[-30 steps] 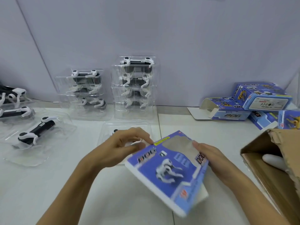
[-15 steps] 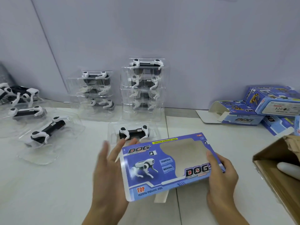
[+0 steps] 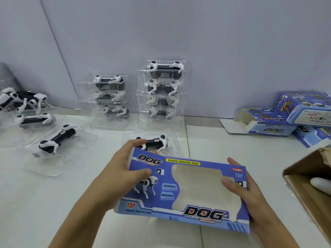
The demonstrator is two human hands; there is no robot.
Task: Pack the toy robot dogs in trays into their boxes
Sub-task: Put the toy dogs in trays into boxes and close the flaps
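I hold a blue windowed toy box (image 3: 184,192) printed "DOG" face-up in front of me. My left hand (image 3: 121,174) grips its left end, thumb on the printed front. My right hand (image 3: 245,192) grips its right end, thumb on the clear window. Just behind the box a black-and-white toy robot dog (image 3: 154,142) lies in a clear plastic tray (image 3: 172,138) on the white surface. Two stacks of trayed dogs stand against the wall, a lower one (image 3: 107,99) and a taller one (image 3: 164,93).
More trayed dogs (image 3: 55,140) and loose dogs (image 3: 21,101) lie at the left. Blue boxes (image 3: 265,122), one with an open flap, pile at the right. An open cardboard carton (image 3: 309,187) sits at the right edge with a white gloved hand (image 3: 320,185) inside.
The box turned from tilted to flat, front face up. My left hand went from open beside it to gripping its left end. The view moved closer.
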